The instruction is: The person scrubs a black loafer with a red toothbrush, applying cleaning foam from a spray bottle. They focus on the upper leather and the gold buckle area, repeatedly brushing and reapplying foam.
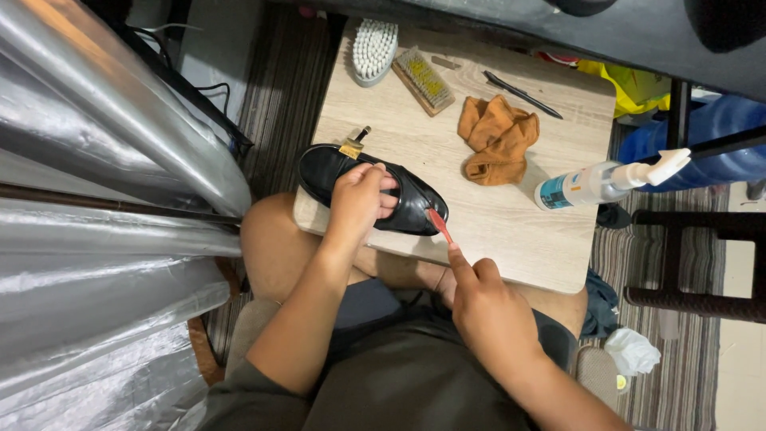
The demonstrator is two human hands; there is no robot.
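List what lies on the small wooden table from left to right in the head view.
Black shoe under the left hand → white brush → wooden brush → orange cloth → black pen → spray bottle.

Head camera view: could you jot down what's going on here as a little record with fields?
Left hand: grips the black shoe from above, fingers inside its opening
Right hand: holds a red-handled tool whose tip touches the shoe's toe end
Surface: light wooden table, shoe at its near edge
Behind the shoe: small brush
Far edge: white brush, wooden brush, black pen
Middle: orange cloth
Right: spray bottle lying on its side
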